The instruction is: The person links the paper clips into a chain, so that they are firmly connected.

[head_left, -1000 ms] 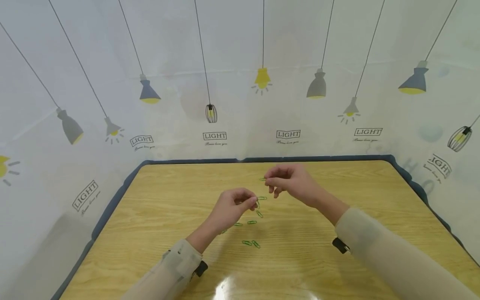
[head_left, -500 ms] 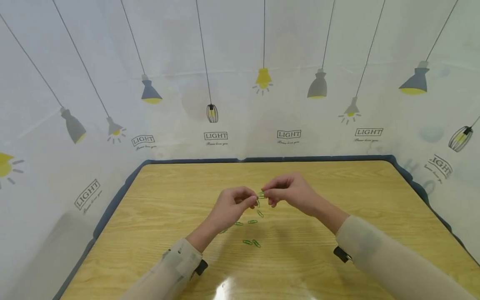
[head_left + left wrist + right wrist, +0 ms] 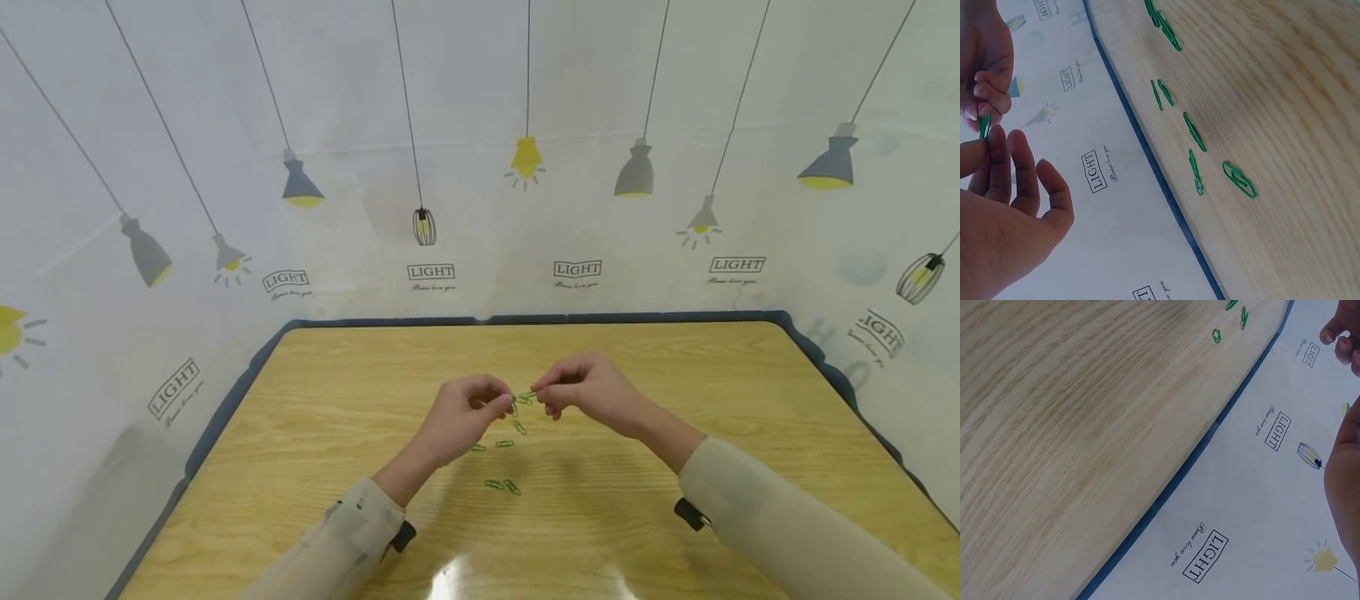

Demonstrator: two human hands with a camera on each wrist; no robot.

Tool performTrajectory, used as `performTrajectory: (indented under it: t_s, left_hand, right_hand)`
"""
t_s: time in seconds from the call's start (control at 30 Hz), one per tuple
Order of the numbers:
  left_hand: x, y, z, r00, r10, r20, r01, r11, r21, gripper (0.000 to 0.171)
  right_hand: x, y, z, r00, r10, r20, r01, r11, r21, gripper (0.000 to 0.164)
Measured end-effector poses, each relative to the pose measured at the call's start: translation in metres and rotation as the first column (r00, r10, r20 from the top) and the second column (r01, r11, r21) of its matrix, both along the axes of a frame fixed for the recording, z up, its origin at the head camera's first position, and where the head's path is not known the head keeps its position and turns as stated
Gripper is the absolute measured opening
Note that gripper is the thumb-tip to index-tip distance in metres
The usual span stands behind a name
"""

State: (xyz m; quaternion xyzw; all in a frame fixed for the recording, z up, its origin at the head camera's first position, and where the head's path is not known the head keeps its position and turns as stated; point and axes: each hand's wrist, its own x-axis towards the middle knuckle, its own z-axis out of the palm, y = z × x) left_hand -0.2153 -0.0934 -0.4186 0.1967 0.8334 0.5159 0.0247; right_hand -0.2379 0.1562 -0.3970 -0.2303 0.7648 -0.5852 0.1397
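In the head view my left hand (image 3: 467,419) pinches a green paper clip (image 3: 524,398) between thumb and fingertips. Another green clip hangs just below those fingertips. Facing it, my right hand (image 3: 592,393) pinches a second clip, whose end overlaps the left hand's clip. Both hands are raised over the wooden table, their fingertips a short way apart. The left wrist view has green wire (image 3: 985,126) between the two sets of fingertips, the other fingers of the left hand loosely bent. In the right wrist view only part of the right hand (image 3: 1344,481) shows, its fingertips out of frame.
Several loose green paper clips (image 3: 505,444) lie on the wooden table (image 3: 637,525) under and in front of the hands. A dark blue edge (image 3: 420,322) borders the table. Behind it stands a pale wall covering (image 3: 480,242) printed with lamps.
My right hand has come down and left with its clip to meet the left hand's clip, then drawn back slightly to the right. The left hand has stayed almost still.
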Motion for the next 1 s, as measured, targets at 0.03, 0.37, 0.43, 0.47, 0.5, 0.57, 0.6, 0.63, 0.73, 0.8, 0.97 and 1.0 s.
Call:
performTrajectory:
  t_s: [0.03,0.37,0.43,0.47,0.5,0.57,0.6,0.63,0.73,0.8,0.97,1.0]
  left_hand:
    - [0.000,0.000,0.000,1.000,0.001,-0.002,-0.001,1.000,-0.001,0.017]
    - [0.001,-0.001,0.000,1.000,0.011,0.008,-0.011,1.000,-0.001,0.016]
    - [0.001,-0.001,0.000,1.000,0.012,0.011,-0.012,1.000,0.001,0.015]
    - [0.001,-0.001,-0.001,1.000,0.011,0.015,-0.011,1.000,0.003,0.015]
    - [0.001,0.000,-0.001,1.000,0.009,0.014,-0.009,1.000,0.002,0.014]
    - [0.001,0.001,-0.002,1.000,0.002,0.012,-0.003,1.000,0.003,0.015]
    - [0.001,0.002,-0.002,1.000,0.000,0.012,0.000,1.000,0.005,0.015]
    - [0.002,0.002,-0.002,1.000,-0.003,0.013,0.003,1.000,0.007,0.015]
    - [0.003,0.003,-0.002,1.000,-0.015,0.024,0.014,1.000,0.017,0.016]
    - [0.003,0.004,-0.003,0.999,-0.025,0.031,0.024,0.999,0.029,0.017]
    - [0.002,0.006,-0.003,0.998,-0.053,0.034,0.050,0.997,0.064,0.018]
    - [0.002,0.006,-0.003,0.998,-0.061,0.035,0.058,0.996,0.069,0.018]
  right_hand:
    - [0.000,0.000,0.000,1.000,-0.001,0.002,0.001,1.000,0.003,0.020]
    - [0.000,0.006,0.000,1.000,-0.030,0.005,0.030,0.999,0.025,0.021]
    - [0.000,0.008,0.000,0.999,-0.042,-0.006,0.042,0.999,0.029,0.021]
    - [0.001,0.009,0.000,0.999,-0.049,-0.015,0.050,0.998,0.028,0.021]
    - [0.001,0.009,0.001,0.998,-0.059,-0.021,0.059,0.998,0.026,0.021]
    - [0.001,0.010,0.001,0.997,-0.075,-0.035,0.075,0.997,0.009,0.021]
    - [0.002,0.010,0.001,0.996,-0.082,-0.042,0.082,0.997,-0.002,0.021]
    - [0.002,0.010,0.001,0.995,-0.086,-0.050,0.086,0.996,-0.016,0.021]
    - [0.004,0.009,0.002,0.993,-0.088,-0.073,0.083,0.995,-0.062,0.019]
    - [0.005,0.007,0.003,0.992,-0.086,-0.096,0.078,0.993,-0.084,0.018]
    - [0.009,0.003,0.006,0.986,-0.078,-0.148,0.059,0.990,-0.130,0.014]
    - [0.010,0.002,0.006,0.985,-0.076,-0.156,0.055,0.989,-0.135,0.013]
